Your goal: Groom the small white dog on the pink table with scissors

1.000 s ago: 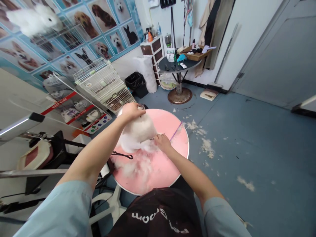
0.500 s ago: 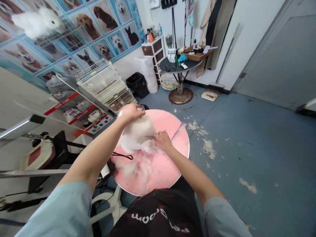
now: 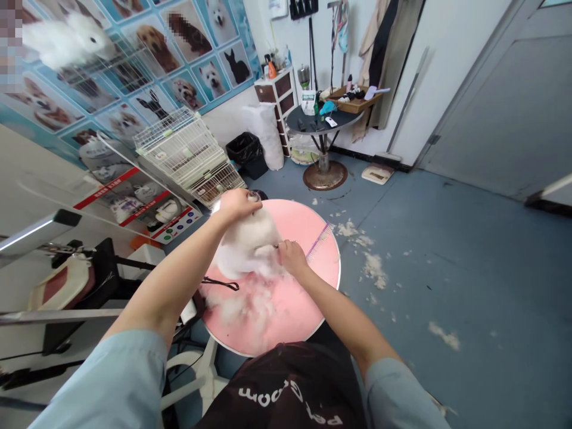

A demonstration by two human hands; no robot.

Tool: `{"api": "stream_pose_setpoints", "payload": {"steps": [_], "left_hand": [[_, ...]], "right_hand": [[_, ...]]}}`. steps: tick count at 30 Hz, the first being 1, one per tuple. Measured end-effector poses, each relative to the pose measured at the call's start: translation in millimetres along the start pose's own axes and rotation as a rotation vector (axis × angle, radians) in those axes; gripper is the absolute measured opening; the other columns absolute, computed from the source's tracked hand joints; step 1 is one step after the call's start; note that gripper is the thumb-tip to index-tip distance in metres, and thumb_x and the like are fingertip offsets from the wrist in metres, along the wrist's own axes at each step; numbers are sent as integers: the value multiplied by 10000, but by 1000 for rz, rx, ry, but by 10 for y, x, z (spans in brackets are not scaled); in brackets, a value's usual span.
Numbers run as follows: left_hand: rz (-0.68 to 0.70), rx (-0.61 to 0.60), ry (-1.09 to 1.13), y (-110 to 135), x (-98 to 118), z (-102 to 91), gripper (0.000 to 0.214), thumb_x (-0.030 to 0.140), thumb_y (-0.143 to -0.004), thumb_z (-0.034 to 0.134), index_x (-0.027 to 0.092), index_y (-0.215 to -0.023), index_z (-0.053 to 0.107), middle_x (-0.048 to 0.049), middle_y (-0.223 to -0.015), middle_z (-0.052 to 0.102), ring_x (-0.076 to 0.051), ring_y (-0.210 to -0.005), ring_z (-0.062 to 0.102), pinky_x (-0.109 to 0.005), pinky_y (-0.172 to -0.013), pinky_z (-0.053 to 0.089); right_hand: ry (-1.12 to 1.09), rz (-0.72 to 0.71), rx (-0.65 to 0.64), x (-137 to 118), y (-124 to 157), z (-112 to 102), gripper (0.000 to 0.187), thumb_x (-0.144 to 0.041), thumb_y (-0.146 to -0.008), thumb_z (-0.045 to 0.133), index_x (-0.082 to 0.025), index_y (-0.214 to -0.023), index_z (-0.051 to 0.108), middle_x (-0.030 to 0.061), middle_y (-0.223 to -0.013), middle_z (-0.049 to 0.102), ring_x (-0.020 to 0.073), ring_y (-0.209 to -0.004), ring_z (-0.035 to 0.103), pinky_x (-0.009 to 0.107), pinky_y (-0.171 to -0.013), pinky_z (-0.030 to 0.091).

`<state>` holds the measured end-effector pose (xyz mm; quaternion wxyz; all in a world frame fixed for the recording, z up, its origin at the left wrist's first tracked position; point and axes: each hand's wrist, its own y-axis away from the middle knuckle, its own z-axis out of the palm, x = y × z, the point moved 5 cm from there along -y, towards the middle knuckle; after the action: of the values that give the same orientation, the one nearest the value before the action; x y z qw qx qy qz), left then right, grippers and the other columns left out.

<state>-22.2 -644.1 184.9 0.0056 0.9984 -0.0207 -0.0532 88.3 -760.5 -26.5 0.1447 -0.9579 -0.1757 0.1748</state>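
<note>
A white fluffy dog [image 3: 250, 238] is on the round pink grooming table [image 3: 292, 316]. My left hand [image 3: 241, 204] grips it at its far end, by the head, fingers curled round; a dark spot shows beside the fingertips. My right hand [image 3: 292, 257] is closed at the dog's right side, on a pair of scissors [image 3: 276, 246] whose blades are mostly lost against the white fur. A purple-handled comb [image 3: 319, 239] lies right of that hand. Loose white clippings [image 3: 250, 307] cover the near part of the tabletop, and a black loop strap [image 3: 223, 283] lies at its left.
Fur tufts [image 3: 374, 268] litter the blue floor on the right. Behind stand wire cages [image 3: 179, 152], a black bin [image 3: 248, 156] and a dark round table [image 3: 308, 124] with a wooden tray [image 3: 353, 104]. A metal arm [image 3: 40, 229] juts in from the left.
The scissor blades, plainly seen across the fur before, are now hardly visible. My right hand has shifted slightly left; my left hand stays on the dog. The view has turned slightly.
</note>
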Motion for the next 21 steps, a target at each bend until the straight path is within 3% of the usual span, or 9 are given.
{"api": "stream_pose_setpoints", "payload": {"steps": [4, 10, 14, 18, 21], "left_hand": [[13, -10, -4, 7, 25, -2, 400, 539, -721, 577, 249, -928, 759, -92, -926, 757, -294, -896, 696, -330, -761, 521], [44, -6, -8, 59, 108, -22, 364, 512, -746, 593, 261, -941, 771, -84, -945, 764, -293, -946, 691, -344, -867, 511], [32, 0, 23, 66, 116, -34, 354, 503, -745, 604, 254, -932, 774, -94, -947, 763, -308, -962, 691, -369, -899, 497], [-27, -28, 71, 10, 66, 1, 371, 493, -736, 611, 238, -955, 770, -111, -961, 757, -321, -973, 690, -386, -902, 491], [-33, -55, 85, -39, 72, 45, 394, 482, -725, 621, 223, -987, 761, -130, -1001, 753, -328, -1000, 684, -391, -907, 487]], "right_hand": [[-2, 38, 13, -64, 44, -4, 175, -284, -980, 470, -156, -964, 588, 112, -910, 613, 257, -865, 559, 385, -826, 403], [-9, 87, -3, -188, 142, -26, 155, -159, -962, 431, -146, -1003, 580, 105, -898, 620, 225, -804, 562, 341, -728, 423], [19, 112, 79, -283, 235, -47, 124, -219, -908, 536, -140, -988, 588, 130, -952, 630, 260, -889, 562, 401, -836, 432], [36, 149, 29, -310, 325, -2, 182, -64, -903, 450, -130, -991, 595, 114, -884, 637, 221, -791, 568, 346, -739, 430], [46, 137, 38, -349, 345, -52, 140, -140, -899, 518, -120, -1015, 595, 134, -922, 636, 250, -841, 569, 398, -823, 434]]}}
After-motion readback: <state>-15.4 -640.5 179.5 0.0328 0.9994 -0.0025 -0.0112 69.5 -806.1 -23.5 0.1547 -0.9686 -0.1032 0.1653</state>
